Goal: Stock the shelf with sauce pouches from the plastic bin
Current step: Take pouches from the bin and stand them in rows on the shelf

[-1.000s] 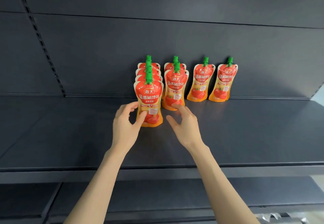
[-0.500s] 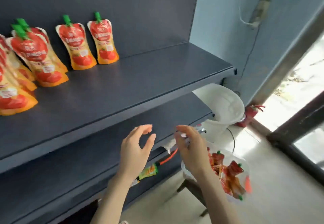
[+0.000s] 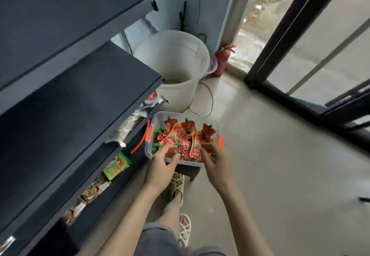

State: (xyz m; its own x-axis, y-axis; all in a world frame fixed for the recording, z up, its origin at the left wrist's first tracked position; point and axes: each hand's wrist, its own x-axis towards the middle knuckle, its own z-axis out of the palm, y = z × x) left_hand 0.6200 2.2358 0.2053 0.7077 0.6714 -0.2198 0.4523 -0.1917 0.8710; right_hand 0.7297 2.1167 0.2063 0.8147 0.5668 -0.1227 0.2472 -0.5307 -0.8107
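Head view, looking down. Clear plastic bin with orange latches (image 3: pixel 158 113) sits on small dark stool (image 3: pixel 190 170), just beside dark grey metal shelf (image 3: pixel 80 95). Bin holds heap of red sauce pouches with green caps (image 3: pixel 180 135).

Left hand (image 3: pixel 160 167) over near rim, fingers (image 3: pixel 169 149) curved and spread, thumb apart, nothing clearly held. Right hand (image 3: pixel 217 165) against upright pouch; cannot tell if fingers (image 3: pixel 208 149) pinch it.

Step judged: picking pouches. Best grip is likely by neck below cap, one per hand. Lift straight up and avoid dragging neighbours over rim.
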